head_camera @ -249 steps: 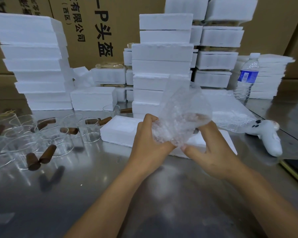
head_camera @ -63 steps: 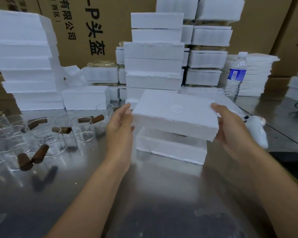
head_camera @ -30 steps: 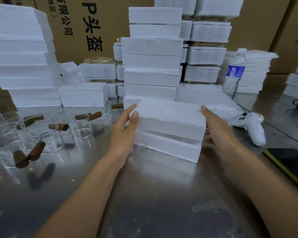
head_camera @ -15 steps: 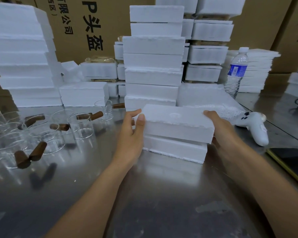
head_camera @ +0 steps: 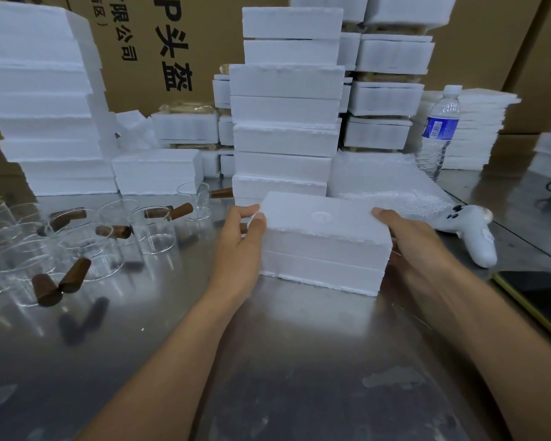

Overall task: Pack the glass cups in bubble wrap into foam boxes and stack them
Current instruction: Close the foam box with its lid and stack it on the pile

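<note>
Your left hand [head_camera: 242, 246] and right hand [head_camera: 417, 246] curl round the ends of the white rectangular foam box [head_camera: 325, 246], on the steel table [head_camera: 299, 361] between your fingers [head_camera: 257, 221]: press its lid [head_camera: 322, 218] down evenly, flush all round.

left hand [head_camera: 240, 246] + right hand [head_camera: 417, 246] grip foam box [head_camera: 323, 246] | closed | steel table [head_camera: 283, 361]

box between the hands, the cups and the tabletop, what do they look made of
Box: white expanded foam, it seems; matte, grainy, ragged crumbly edges at the lid seam.
Cups: clear glass, glossy and see-through with rim glints; their stubby handles look like brown wood, not certain.
Table: metal, probably stainless steel; brushed grey, with blurry reflections and scuffs.
</note>
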